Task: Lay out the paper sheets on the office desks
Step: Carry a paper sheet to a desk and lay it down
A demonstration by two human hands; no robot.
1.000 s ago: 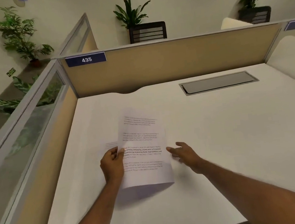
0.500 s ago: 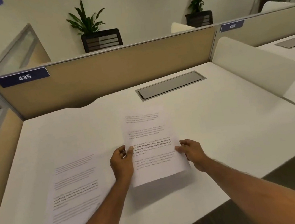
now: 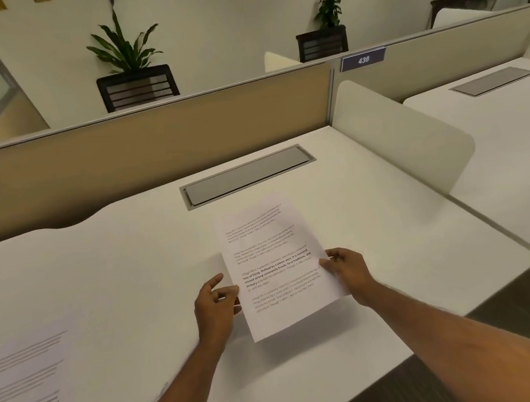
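I hold printed paper sheets (image 3: 275,266) just above the white desk (image 3: 131,267), tilted to the right. My left hand (image 3: 214,304) pinches the left edge with thumb and fingers. My right hand (image 3: 345,269) grips the right edge. Whether it is one sheet or a thin stack I cannot tell. Another printed sheet (image 3: 20,391) lies flat on the desk at the lower left, partly cut off by the frame.
A grey cable hatch (image 3: 247,174) is set into the desk beyond the held sheets. A tan partition (image 3: 150,148) closes the back. A rounded white divider (image 3: 396,138) separates the neighbouring desk (image 3: 498,125) labelled 436. Dark floor lies at the lower right.
My right hand has come from open beside the sheets to gripping their right edge. The view has swung right, so the sheet lying on the desk has slid to the lower left.
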